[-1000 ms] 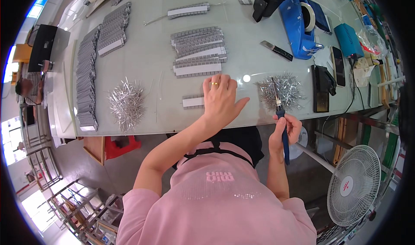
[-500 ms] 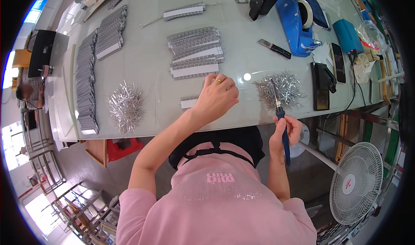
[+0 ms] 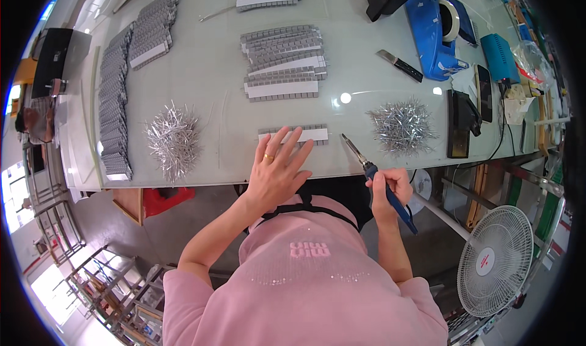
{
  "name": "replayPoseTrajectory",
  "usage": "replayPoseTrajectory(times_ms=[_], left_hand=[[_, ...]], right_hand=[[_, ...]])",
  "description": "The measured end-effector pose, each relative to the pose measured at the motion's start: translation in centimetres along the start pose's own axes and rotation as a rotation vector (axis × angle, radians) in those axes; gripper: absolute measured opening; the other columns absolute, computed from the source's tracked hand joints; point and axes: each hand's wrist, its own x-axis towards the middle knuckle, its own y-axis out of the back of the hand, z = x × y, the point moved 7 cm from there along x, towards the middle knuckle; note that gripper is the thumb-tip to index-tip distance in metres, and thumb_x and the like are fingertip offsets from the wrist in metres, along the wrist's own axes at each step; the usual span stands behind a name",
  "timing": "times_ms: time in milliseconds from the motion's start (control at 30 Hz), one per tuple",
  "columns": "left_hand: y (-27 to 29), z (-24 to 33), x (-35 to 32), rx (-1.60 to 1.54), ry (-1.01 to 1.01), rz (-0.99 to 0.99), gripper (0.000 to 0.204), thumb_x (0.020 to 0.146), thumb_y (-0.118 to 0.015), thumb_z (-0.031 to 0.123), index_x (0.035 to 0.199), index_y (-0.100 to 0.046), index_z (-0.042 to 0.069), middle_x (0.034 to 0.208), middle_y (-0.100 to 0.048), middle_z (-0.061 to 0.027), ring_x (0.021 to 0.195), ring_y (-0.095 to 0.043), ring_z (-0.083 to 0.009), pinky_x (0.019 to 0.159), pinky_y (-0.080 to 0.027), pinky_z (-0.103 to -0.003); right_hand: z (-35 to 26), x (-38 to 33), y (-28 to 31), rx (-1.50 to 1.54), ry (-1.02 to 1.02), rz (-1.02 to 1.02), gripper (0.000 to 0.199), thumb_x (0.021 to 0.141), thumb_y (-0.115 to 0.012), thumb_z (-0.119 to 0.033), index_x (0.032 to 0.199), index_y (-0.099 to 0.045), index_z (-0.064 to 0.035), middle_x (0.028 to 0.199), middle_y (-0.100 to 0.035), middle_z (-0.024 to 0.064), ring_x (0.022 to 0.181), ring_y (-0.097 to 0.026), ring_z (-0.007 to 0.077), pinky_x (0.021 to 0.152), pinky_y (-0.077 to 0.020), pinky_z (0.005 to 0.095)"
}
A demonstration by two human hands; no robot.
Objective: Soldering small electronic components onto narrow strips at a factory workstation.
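Note:
My left hand (image 3: 278, 163) lies with its fingers spread over a grey segmented strip (image 3: 315, 135) that has a white band along it, near the table's front edge. Its fingertips rest on the strip's left and middle part, hiding some of it. In my right hand (image 3: 392, 190) is a soldering iron (image 3: 368, 166) with a dark blue handle. Its metal tip points up and left, just off the strip's right end. Beyond my left hand lies a stack of similar grey strips (image 3: 284, 62). Right of the iron's tip sits a pile of short silvery wires (image 3: 402, 127).
Another silvery wire pile (image 3: 173, 141) lies at the left, beside long rows of stacked grey strips (image 3: 114, 105). At the right are a box knife (image 3: 400, 65), a blue tape dispenser (image 3: 432, 38), a black stand (image 3: 458, 126), a phone (image 3: 483, 94) and a teal box (image 3: 499, 58). A white fan (image 3: 495, 260) stands beside me.
My left hand has lowered, spreading its fingers onto the near strip. My right hand has swung the iron's tip leftward, from over the wire pile to beside the strip's end. The view has shifted slightly.

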Motion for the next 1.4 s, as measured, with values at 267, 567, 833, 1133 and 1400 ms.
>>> replayPoseTrajectory(times_ms=[267,567,833,1133,1400], left_hand=[[-0.8,-0.8,-0.2,-0.007,0.007,-0.039,0.054,0.083,-0.065,0.032,0.133,-0.052,0.015,0.144,-0.039,-0.0114,0.135,-0.032,-0.0325,0.109,-0.025,-0.052],[-0.8,-0.8,0.5,-0.048,-0.019,-0.065,0.055,0.083,-0.065,0.031,0.133,-0.052,0.015,0.144,-0.040,-0.0113,0.134,-0.034,-0.0319,0.109,-0.027,-0.052],[-0.8,-0.8,0.9,-0.056,-0.051,-0.090,0.056,0.082,-0.066,0.029,0.134,-0.051,0.015,0.145,-0.039,-0.0116,0.134,-0.034,-0.0319,0.109,-0.027,-0.052],[-0.8,-0.6,1.3,-0.056,-0.078,-0.094,0.058,0.081,-0.066,0.028,0.135,-0.049,0.015,0.145,-0.038,-0.0120,0.135,-0.033,-0.0326,0.109,-0.027,-0.052],[0.3,-0.9,0.3,-0.038,-0.020,-0.018,0.057,0.081,-0.066,0.031,0.134,-0.052,0.016,0.145,-0.040,-0.0115,0.135,-0.034,-0.0313,0.109,-0.025,-0.052]], right_hand=[[0.1,0.5,-0.5,-0.010,-0.012,-0.030,0.013,0.089,-0.061,-0.007,0.084,-0.050,-0.0011,0.071,-0.059,0.0057,0.058,-0.060,0.0095,0.056,-0.0469,0.0208],[0.7,2.2,0.3,0.117,-0.097,-0.071,0.010,0.087,-0.060,-0.002,0.082,-0.052,0.0002,0.069,-0.060,0.0064,0.058,-0.061,0.0095,0.055,-0.0479,0.0208],[1.7,4.0,0.8,0.181,-0.173,-0.163,0.010,0.087,-0.059,0.000,0.081,-0.052,-0.0002,0.070,-0.060,0.0063,0.058,-0.061,0.0094,0.054,-0.0502,0.0212],[-2.8,5.3,0.1,-0.225,0.185,-0.268,0.013,0.074,-0.070,-0.002,0.073,-0.056,-0.0028,0.061,-0.058,0.0056,0.051,-0.056,0.0123,0.049,-0.0434,0.0252],[-3.3,4.7,0.0,-0.337,0.372,-0.262,0.013,0.071,-0.068,0.000,0.075,-0.057,-0.0037,0.059,-0.059,0.0067,0.050,-0.057,0.0161,0.048,-0.0431,0.0265]])
